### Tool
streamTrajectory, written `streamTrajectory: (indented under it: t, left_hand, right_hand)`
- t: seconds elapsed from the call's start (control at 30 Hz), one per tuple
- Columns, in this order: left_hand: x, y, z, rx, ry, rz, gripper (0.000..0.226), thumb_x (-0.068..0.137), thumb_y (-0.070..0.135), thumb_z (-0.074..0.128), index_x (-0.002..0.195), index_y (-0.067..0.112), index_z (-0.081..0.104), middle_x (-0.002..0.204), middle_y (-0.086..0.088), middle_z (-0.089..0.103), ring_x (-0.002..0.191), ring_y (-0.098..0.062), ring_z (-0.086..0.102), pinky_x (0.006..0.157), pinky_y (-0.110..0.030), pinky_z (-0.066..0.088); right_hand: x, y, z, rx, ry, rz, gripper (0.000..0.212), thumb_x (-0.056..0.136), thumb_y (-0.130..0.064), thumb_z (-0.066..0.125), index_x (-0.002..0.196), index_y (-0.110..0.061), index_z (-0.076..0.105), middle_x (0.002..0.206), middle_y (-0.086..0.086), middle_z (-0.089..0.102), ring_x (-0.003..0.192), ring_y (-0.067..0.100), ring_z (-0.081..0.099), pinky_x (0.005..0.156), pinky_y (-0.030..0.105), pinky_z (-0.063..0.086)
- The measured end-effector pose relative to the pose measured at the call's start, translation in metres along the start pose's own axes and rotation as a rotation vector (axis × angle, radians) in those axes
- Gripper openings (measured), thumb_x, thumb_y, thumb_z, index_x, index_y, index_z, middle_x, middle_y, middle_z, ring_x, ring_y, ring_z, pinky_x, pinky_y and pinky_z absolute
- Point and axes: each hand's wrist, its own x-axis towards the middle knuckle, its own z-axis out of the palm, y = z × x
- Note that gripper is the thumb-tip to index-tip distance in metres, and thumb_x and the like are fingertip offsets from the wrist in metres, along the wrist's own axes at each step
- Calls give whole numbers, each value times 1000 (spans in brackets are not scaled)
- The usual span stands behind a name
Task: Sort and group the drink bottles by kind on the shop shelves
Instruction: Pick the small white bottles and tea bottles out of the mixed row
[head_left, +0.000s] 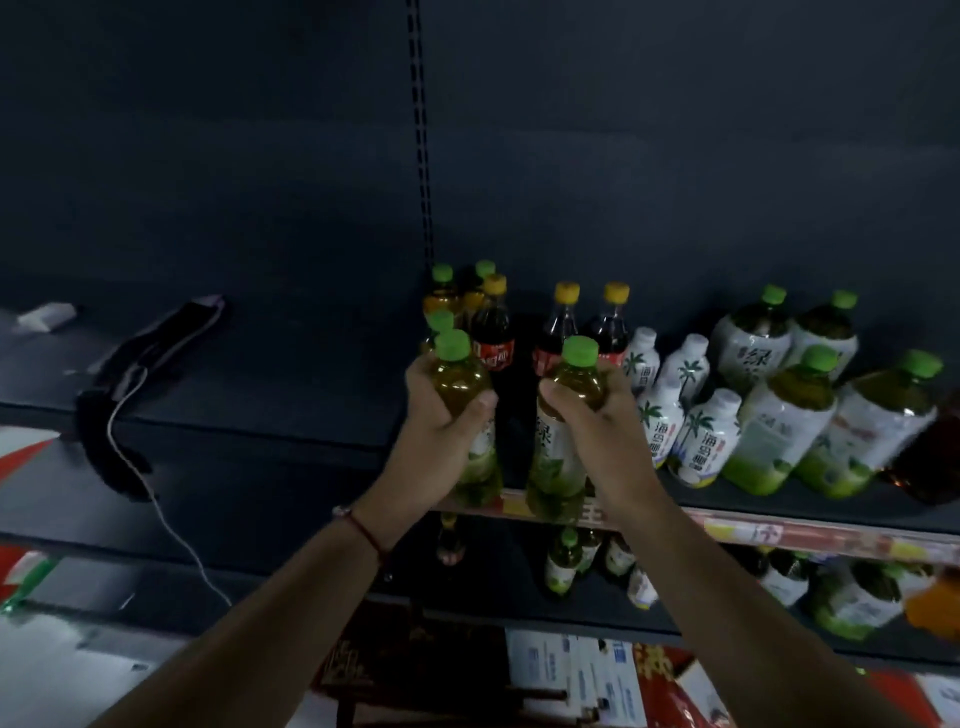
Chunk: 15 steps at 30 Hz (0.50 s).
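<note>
Left hand (441, 415) and right hand (597, 410) each grip a green-capped plastic tea bottle (563, 436) over the shelf edge (779, 530). Beyond them, dark yellow-capped cola bottles (561, 322) interrupt matching teas; sorting looks part-done.

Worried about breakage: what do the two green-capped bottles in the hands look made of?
Both look like clear glossy plastic: the left hand's bottle and the right hand's bottle show the yellow-green drink through thin walls, with matte green plastic-looking screw caps. Glass can't be ruled out.
</note>
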Motion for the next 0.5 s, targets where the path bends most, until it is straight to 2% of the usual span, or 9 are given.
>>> streamTrajectory:
  t: [0.07,0.13,0.2,0.3,0.4,0.5]
  left_hand:
    - [18,-5,20,-17,-47,12,63,96,31,62,139,38,15,128,13,53,111,6,57,93,-16,49]
    - [35,-11,38,-15,-52,14,60,95,28,65,132,44,20,126,17,53,108,14,55,91,-11,48]
    - [47,-22,52,39,-64,32,59,93,28,69,125,52,26,126,20,50,111,16,51,91,-10,46]
    - [56,-43,65,134,-5,39,59,85,38,76,127,46,35,126,16,53,116,4,53,95,-24,48]
    - [64,-56,65,323,117,89,62,80,48,76,129,33,41,121,9,58,113,-9,59,89,-37,56]
    - [66,-56,62,616,189,160,78,78,59,68,139,19,41,134,-2,52,124,-21,51,95,-40,53]
  right_hand:
    - [23,6,-10,-32,63,-14,41,84,-33,74,121,-28,56,102,-8,72,93,5,69,86,29,53]
    - [42,14,-24,-72,106,-7,40,84,-36,73,120,-29,56,103,-8,71,95,6,68,89,34,53]
    - [55,23,-34,-148,111,-29,29,85,-32,73,110,-33,57,101,-7,71,96,9,67,87,35,54]
    - [65,42,-52,-289,92,-119,21,87,-27,71,105,-29,61,98,-4,69,95,13,67,80,35,55]
    - [70,52,-69,-483,62,-103,36,85,-45,68,116,-31,56,108,-6,55,103,14,57,84,38,50]
    - [73,49,-77,-582,26,-110,59,77,-64,66,124,-30,52,115,-5,51,111,14,52,87,40,50]
